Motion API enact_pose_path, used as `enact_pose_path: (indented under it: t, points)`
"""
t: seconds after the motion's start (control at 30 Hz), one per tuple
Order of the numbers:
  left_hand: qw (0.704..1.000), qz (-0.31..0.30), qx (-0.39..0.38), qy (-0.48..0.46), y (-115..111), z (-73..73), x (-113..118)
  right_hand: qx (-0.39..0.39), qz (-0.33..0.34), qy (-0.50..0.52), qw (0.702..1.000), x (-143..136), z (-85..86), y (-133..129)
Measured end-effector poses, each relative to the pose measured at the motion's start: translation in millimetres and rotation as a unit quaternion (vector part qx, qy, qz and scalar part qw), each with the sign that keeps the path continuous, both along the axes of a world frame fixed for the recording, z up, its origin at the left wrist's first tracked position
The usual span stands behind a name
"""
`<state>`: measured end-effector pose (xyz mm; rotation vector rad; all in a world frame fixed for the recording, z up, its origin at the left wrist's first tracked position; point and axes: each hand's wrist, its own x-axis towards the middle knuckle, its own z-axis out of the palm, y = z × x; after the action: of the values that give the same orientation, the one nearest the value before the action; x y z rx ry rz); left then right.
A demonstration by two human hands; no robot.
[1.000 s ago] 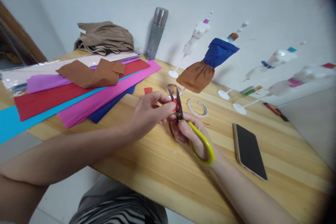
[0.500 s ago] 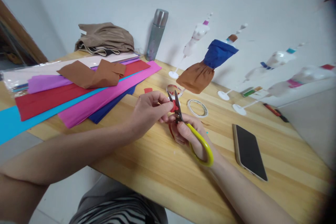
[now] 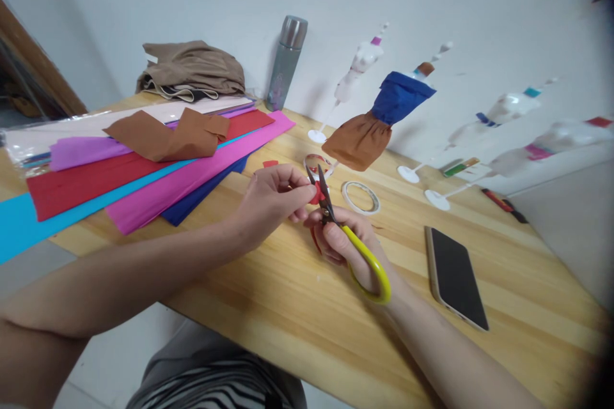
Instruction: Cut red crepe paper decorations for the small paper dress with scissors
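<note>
Between thumb and fingers, my left hand [image 3: 278,198] pinches a small red paper piece [image 3: 317,193]. My right hand [image 3: 343,239] grips scissors with yellow handles [image 3: 371,262], their dark blades parted slightly and pointing away from me, with the red piece between or against them. A thin red strip shows by the right fingers. Just beyond the hands, a roll of tape [image 3: 361,197] lies flat, and a second roll with a red-patterned core [image 3: 316,165] is partly hidden by the blades. Another red scrap [image 3: 270,163] lies behind my left hand.
Long coloured paper strips [image 3: 192,182] and brown pieces [image 3: 187,137] spread across the left. Behind them are folded brown cloth [image 3: 194,67] and a flask [image 3: 286,64]. Several small mannequins stand along the wall, one in a blue-and-brown dress [image 3: 378,121]. A phone [image 3: 458,278] lies at right.
Almost everything is the same. The scissors blades look slightly closer together at the tips, and both hands stay in place around the red piece.
</note>
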<state>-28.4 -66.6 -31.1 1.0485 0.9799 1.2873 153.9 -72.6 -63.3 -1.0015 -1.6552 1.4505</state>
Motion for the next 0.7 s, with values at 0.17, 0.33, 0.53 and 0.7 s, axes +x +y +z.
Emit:
enact_pose_path:
  t: [0.17,0.33,0.53,0.7]
  points:
    - [1.000,0.003,0.002,0.001,-0.6,-0.4,-0.9,0.007,-0.008,0.003,1.000,-2.5,1.6,0.2]
    - [1.000,0.006,0.006,-0.002,-1.3,-0.7,1.0,0.011,-0.007,0.009,1.000,-3.8,3.5,-0.3]
    - [1.000,0.001,-0.008,-0.005,-0.8,-1.5,3.3,-0.002,-0.021,0.011,1.000,-4.0,4.2,-1.8]
    - [1.000,-0.006,-0.008,-0.008,-0.4,-3.8,4.7,-0.004,-0.022,0.013,1.000,-6.1,6.5,-2.1]
